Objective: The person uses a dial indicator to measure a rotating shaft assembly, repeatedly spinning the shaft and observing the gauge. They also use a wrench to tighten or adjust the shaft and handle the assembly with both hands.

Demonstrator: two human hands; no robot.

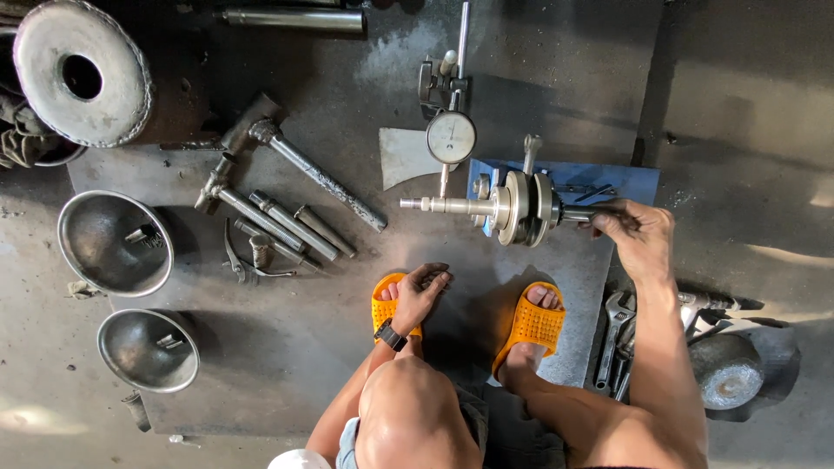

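you are squatting in orange slotted sandals on a dark, oil-stained steel floor plate laid over grey concrete, sunlight falling in patches across it. your right hand is closing around one shaft end of the silver steel crankshaft with twin round webs, which is lying on a blue stand under a round white dial gauge. your left hand is resting loosely curled on your left foot, holding nothing. long steel punches and hammers are lying to the left, beside two dull metal bowls. spanners are lying by your right foot.
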